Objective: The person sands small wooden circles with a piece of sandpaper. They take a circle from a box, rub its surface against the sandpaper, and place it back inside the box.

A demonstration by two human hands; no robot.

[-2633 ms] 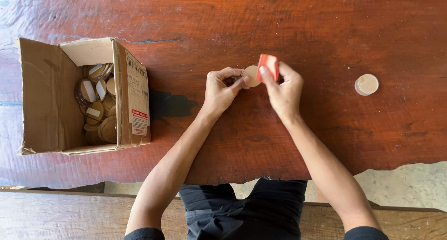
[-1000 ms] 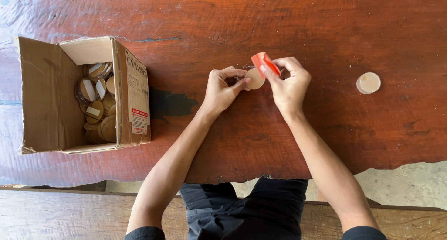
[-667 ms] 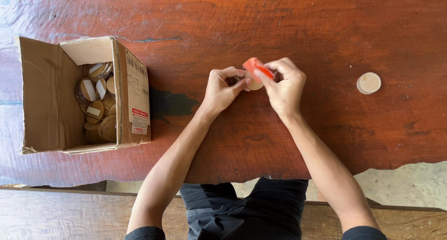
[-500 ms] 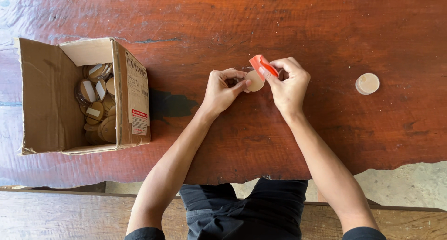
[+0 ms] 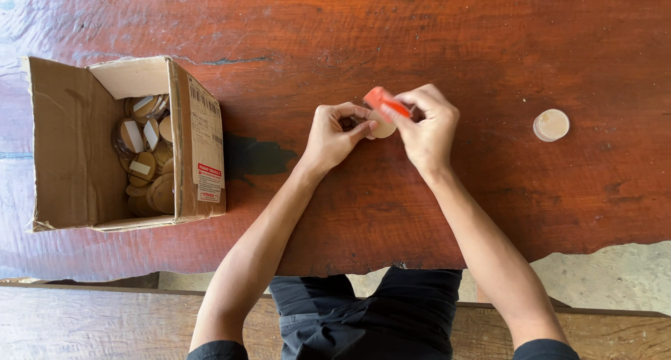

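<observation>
Head view, straight down, close over table (image 5: 489, 38)

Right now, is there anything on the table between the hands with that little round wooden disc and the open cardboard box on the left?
Nothing visible. The left hand and right hand hold the disc and an orange piece; only bare red-brown table lies between them and the cardboard box.

This looks like a small craft workshop or handwork spot, set up simply and perhaps outdoors. The desk (image 5: 489, 38) is a thick slab of reddish polished wood with an uneven natural near edge, and a rough wooden bench (image 5: 105, 325) stands just near it over bare pale ground (image 5: 615, 276). At the left, an open cardboard box (image 5: 70, 150) holds many round wooden discs (image 5: 147, 164), stock for repeated piecework.
</observation>
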